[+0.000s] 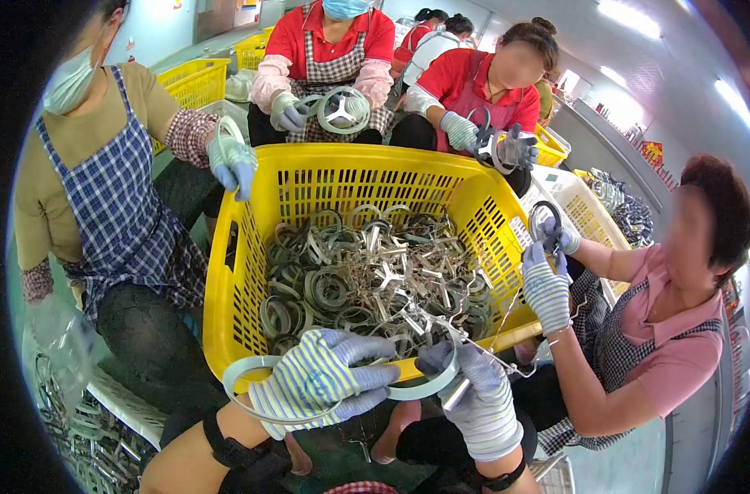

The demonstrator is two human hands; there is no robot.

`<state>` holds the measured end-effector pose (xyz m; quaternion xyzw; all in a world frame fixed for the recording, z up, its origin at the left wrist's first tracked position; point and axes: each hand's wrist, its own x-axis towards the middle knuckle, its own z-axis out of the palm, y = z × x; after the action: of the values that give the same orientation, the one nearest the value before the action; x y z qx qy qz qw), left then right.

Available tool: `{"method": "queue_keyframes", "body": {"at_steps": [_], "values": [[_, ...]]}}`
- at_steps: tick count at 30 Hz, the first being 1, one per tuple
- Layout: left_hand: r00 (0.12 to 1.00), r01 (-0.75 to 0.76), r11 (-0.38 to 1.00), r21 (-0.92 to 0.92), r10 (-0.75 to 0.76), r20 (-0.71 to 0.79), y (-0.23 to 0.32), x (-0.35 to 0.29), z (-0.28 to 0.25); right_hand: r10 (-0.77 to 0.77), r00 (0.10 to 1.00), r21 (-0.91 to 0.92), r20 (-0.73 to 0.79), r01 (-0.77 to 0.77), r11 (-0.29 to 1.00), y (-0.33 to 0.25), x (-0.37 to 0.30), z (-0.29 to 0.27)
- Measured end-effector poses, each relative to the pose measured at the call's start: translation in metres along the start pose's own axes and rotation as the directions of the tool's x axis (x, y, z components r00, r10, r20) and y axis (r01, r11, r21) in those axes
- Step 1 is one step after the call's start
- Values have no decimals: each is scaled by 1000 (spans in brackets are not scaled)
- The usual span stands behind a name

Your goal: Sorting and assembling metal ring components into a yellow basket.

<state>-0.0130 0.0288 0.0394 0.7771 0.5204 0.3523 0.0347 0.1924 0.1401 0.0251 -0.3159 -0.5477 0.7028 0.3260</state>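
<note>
Left hand [321,383]: pale ring [229,380] resting against it, grip unclear. Right hand [479,403]: clamping on second ring [428,389]. Tangled metal parts [387,276] crowding yellow basket [220,305]; careless pulling risking snags.

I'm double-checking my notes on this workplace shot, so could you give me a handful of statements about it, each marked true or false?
1. The large basket in the middle is yellow. True.
2. The camera wearer's hands are both bare. False: the left hand and right hand both wear striped gloves.
3. The right hand holds a pale ring. True.
4. The basket holds just one ring. False: a heap of rings and metal parts lies in it.
5. The worker at the far left wears a plain red apron. False: the apron is blue and white checked.
6. A black band circles the wearer's left wrist. True.
</note>
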Motion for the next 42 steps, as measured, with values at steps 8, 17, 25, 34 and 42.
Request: {"method": "queue_keyframes", "body": {"at_steps": [8,17,25,34,42], "values": [[996,-52,977,-207,37,-76,-19,-2,-5,-357,919,-554,167,387,737,-22,5,-9],[757,407,331,-852,-644,111,-32,-4,-27,-49,998,-360,-49,28,932,-15,-55,19],[725,460,268,-847,-664,183,-27,-8,-37,-222,955,-672,195,295,679,20,-44,-6],[796,521,356,-776,-531,291,-9,-14,-37,-319,869,-861,378,457,224,13,-41,0],[780,502,214,-838,-530,332,-5,-10,-34,-251,900,-881,356,413,230,12,-34,-8]]}}
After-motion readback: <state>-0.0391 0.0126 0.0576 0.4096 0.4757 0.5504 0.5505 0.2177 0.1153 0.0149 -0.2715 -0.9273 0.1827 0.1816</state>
